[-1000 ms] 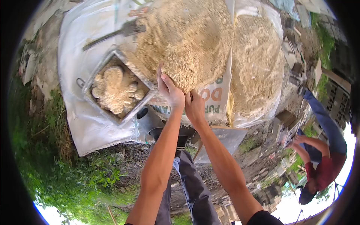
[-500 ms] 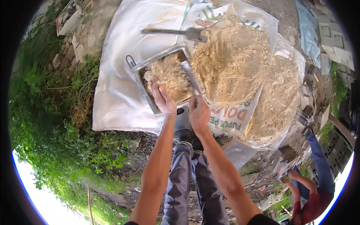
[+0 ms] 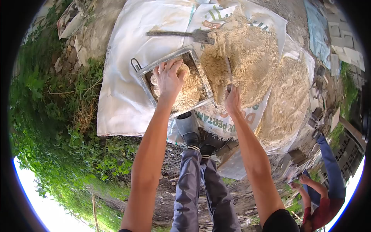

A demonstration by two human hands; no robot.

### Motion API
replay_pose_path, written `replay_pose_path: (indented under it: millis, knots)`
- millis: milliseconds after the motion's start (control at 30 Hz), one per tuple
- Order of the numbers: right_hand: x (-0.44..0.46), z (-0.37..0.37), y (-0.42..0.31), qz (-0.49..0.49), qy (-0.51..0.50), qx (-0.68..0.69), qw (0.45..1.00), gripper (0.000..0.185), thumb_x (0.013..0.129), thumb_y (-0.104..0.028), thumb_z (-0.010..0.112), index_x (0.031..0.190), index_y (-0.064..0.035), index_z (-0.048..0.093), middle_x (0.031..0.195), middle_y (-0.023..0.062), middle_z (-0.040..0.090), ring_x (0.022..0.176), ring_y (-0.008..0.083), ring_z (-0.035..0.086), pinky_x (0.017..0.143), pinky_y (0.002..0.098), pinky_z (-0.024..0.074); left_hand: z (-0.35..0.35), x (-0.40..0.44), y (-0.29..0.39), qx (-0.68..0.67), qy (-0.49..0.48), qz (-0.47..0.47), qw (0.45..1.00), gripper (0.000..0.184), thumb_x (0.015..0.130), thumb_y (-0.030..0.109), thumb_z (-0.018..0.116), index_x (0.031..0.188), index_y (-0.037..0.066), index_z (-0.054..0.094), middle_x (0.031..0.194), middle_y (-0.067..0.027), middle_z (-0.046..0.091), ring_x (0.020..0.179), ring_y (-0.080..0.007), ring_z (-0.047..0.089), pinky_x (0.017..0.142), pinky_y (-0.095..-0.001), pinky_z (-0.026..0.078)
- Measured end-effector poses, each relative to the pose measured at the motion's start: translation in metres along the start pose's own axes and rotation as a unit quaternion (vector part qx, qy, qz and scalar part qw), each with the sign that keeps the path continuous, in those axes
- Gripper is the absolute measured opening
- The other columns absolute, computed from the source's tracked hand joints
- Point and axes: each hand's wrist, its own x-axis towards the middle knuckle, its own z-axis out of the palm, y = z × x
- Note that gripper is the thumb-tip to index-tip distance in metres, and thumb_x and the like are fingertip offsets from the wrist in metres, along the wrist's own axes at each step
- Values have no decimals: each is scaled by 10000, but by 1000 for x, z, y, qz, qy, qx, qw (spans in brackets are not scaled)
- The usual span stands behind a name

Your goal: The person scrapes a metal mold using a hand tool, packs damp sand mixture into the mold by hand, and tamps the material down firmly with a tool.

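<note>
A rectangular tray-like frame point(image 3: 203, 79) with a wire loop at its left corner holds pale, sandy material point(image 3: 189, 94). My left hand point(image 3: 170, 77) lies over this material, fingers spread and touching it; what is under the palm is hidden. To the right, my right hand point(image 3: 232, 101) is closed round the dark handle of a trowel-like tool point(image 3: 228, 69), its narrow blade seen almost edge-on. The blade is at the large pile of sandy material point(image 3: 251, 58), beside a hollow in it.
White printed sacks point(image 3: 131, 46) lie under the frame and pile. A flat-bladed tool with a long handle point(image 3: 170, 33) rests beyond the frame. Green plants point(image 3: 46, 116) grow at the left. Another person in a red top point(image 3: 326, 212) is at the lower right.
My right hand has moved right from the frame's edge to the pile with the trowel-like tool. My left hand has shifted farther over the material in the frame, its fingers now spread.
</note>
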Motion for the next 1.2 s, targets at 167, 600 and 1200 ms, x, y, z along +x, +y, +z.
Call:
replay_pose_path:
  millis: [167, 600, 1200]
  knots:
    - [-8, -57, -66, -5, -31, 178, 983, 374, 947, -223, 485, 1282, -61, 450, 1159, 205, 511, 971, 334, 591, 792, 391, 540, -16, 16, 16, -20, -54, 101, 993, 69, 749, 226, 689, 802, 190, 715, 881, 79, 647, 985, -166, 516, 926, -409, 302]
    - [-102, -120, -37, -111, 40, 148, 982, 300, 809, -23, 589, 1094, -106, 630, 921, 95, 628, 782, 312, 609, 679, 375, 498, -71, -62, 120, -263, -326, 32, 908, 164, 811, 176, 672, 880, 27, 664, 838, -50, 642, 739, -180, 586, 651, -296, 468]
    - [-125, -23, -214, -133, -90, 240, 957, 288, 891, -17, 467, 1175, -1, 511, 1138, 205, 562, 1012, 334, 583, 903, 400, 474, -132, -241, -100, 109, 35, -482, 869, 595, 907, 393, 535, 1362, 40, 383, 1374, -180, 413, 1265, -315, 383, 1047, -503, 266]
